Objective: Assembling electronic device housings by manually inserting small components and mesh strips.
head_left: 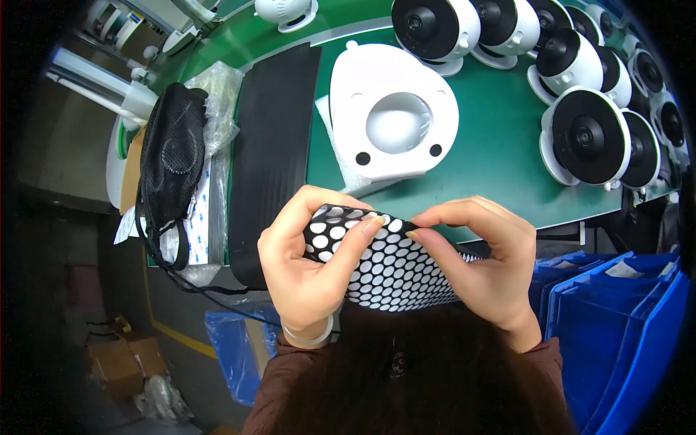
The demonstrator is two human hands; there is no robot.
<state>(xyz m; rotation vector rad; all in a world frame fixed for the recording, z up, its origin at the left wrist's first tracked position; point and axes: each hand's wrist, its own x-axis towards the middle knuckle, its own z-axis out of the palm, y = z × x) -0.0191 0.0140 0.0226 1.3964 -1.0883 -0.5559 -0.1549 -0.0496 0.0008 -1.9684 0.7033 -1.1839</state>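
Note:
A black sheet covered in rows of white round stickers is bent in front of me, above the table's near edge. My left hand grips its left end, thumb on top. At the sheet's upper edge, my right hand pinches with thumb and forefinger; whether a single sticker is between those fingertips cannot be made out. Just beyond the hands lies a white rounded plastic housing with a round opening. Two black round pads sit on its near side.
White devices with black round fronts crowd the right of the green table. A black mat, a black mesh pouch and bubble wrap lie left. Blue bins stand at lower right; cartons sit on the floor.

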